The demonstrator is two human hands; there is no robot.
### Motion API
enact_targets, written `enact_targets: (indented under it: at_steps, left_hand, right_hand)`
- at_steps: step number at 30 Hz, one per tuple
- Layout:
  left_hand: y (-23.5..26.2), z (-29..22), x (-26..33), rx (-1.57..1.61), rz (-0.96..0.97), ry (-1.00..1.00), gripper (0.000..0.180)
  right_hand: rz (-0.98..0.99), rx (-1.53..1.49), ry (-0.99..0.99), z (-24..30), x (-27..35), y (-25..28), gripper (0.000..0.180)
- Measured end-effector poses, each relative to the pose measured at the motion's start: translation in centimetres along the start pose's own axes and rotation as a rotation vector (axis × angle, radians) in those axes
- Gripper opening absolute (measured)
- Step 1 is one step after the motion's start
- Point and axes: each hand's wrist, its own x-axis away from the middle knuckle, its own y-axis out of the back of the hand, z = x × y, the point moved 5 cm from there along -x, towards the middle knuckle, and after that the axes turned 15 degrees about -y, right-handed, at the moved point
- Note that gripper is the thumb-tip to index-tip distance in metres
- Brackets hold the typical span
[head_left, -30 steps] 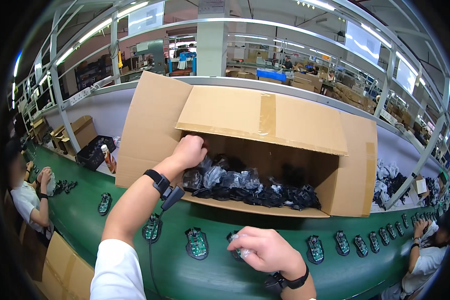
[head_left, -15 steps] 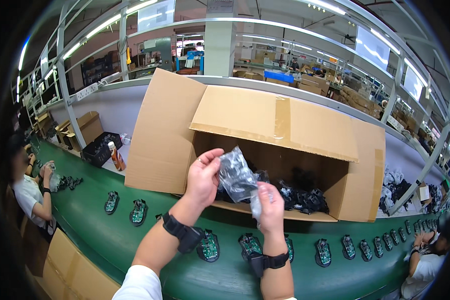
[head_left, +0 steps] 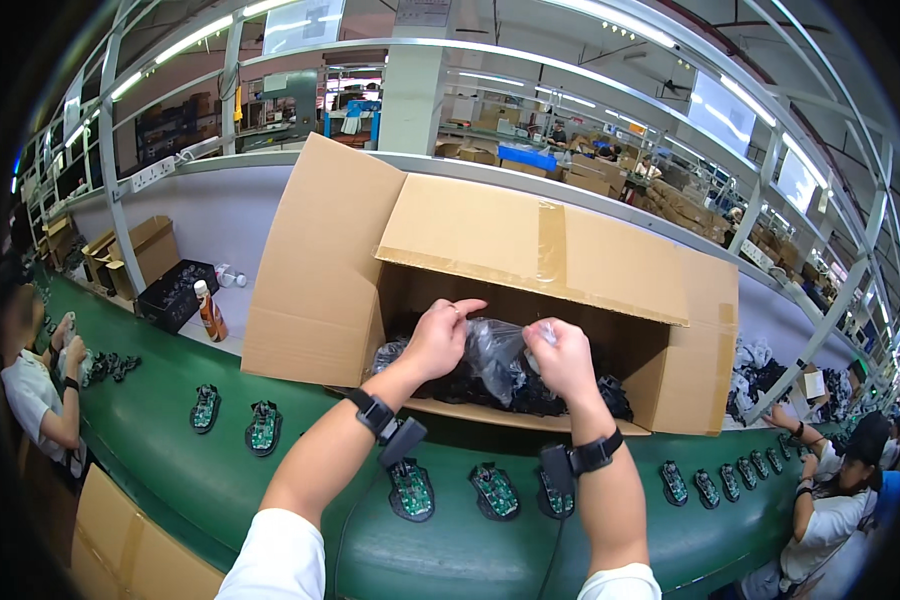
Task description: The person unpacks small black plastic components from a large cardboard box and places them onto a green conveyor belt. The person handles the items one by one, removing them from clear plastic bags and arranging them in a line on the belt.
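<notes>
A clear plastic bag (head_left: 494, 355) with dark parts inside hangs between my hands at the mouth of a large open cardboard box (head_left: 305, 270). My right hand (head_left: 564, 360) is closed, pinching the bag's upper edge. My left hand (head_left: 440, 340) grips the bag's other side, its forefinger pointing right. The left fingertips are partly hidden. Below the bag, inside the box, lie black plastic parts (head_left: 612, 398), some in clear bags.
A green conveyor belt (head_left: 410, 555) carries a row of black mouse-shaped shells with green circuit boards (head_left: 411, 490). A black crate (head_left: 175, 297) and an orange bottle (head_left: 210, 312) stand at left. Co-workers sit at left (head_left: 45, 395) and right (head_left: 835, 490).
Both hands have moved forward, bringing the bag over the box opening. My right hand has risen to the bag's top edge, and the bag now stretches between the hands.
</notes>
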Motion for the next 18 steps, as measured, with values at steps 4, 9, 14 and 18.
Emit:
enact_targets:
  at_steps: [4, 9, 14, 18]
  left_hand:
    - [-1.0, -1.8, -0.2, 0.073, 0.164, -0.127, 0.054]
    - [-1.4, -4.6, 2.2, -0.151, 0.434, -0.512, 0.057]
    - [-2.6, -8.2, 3.0, -0.442, 0.498, -0.791, 0.053]
    - [-6.6, -6.9, 2.9, -0.588, 0.618, -0.935, 0.042]
  right_hand:
    - [0.095, 0.005, -0.136, -0.7, -2.4, 0.9, 0.027]
    - [0.07, 0.032, -0.208, -3.5, -4.3, 1.2, 0.029]
    - [0.063, -0.002, -0.256, -5.0, -4.1, 0.7, 0.031]
    - [0.081, -0.095, -0.287, -4.2, -4.3, -0.1, 0.027]
